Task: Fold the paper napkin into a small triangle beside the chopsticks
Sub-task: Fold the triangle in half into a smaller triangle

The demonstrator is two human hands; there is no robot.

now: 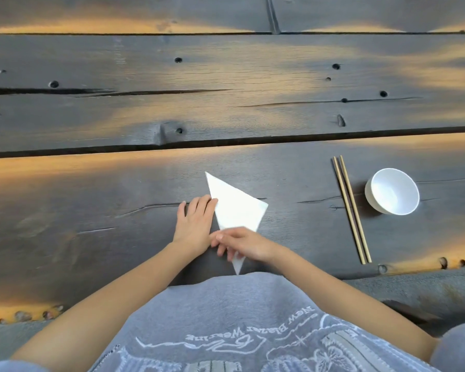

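Observation:
A white paper napkin (235,208) lies folded into a long triangle on the dark wooden table, one tip pointing away and one toward me. My left hand (195,224) lies flat along its left edge, fingers together and pressing down. My right hand (239,242) rests on the napkin's near part, fingers curled over the paper and covering it there. A pair of wooden chopsticks (351,208) lies to the right, well apart from the napkin, running away from me.
A white bowl (392,191) stands upright just right of the chopsticks. The table (118,183) is made of dark planks with gaps and knot holes. Its near edge runs below my hands, by my grey shirt.

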